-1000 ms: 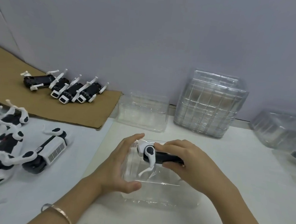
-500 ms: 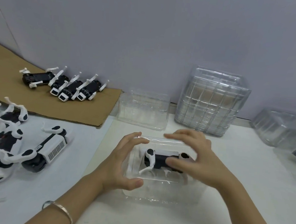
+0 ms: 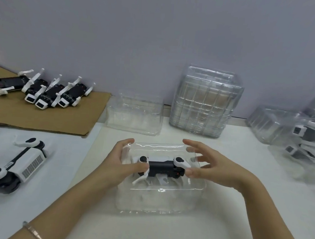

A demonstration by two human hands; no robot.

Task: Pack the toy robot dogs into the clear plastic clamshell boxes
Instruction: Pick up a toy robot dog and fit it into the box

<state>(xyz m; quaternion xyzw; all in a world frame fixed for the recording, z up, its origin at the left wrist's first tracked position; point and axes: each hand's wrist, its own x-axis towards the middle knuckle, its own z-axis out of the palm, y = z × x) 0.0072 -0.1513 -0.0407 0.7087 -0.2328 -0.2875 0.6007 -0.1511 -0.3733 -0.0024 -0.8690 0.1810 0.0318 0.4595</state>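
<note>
Right hand (image 3: 215, 166) has drawn back to the right since the previous frame, uncovering the rear leg of the toy robot dog (image 3: 160, 167), which now lies inside the open clamshell box (image 3: 166, 192) on the table (image 3: 239, 218). Well left of the fingers: a loose dog (image 3: 19, 165) and a row of dogs (image 3: 43, 92) on cardboard (image 3: 59, 120). Left hand (image 3: 120, 161): fingers curled round the box's left end, thumb pressing the dog's front. Right hand: fingers spread, thumb tip touching the dog's rear. Beyond the fingers: an empty box (image 3: 134, 116), then a box stack (image 3: 204, 104). Far right: packed boxes (image 3: 304, 137).
</note>
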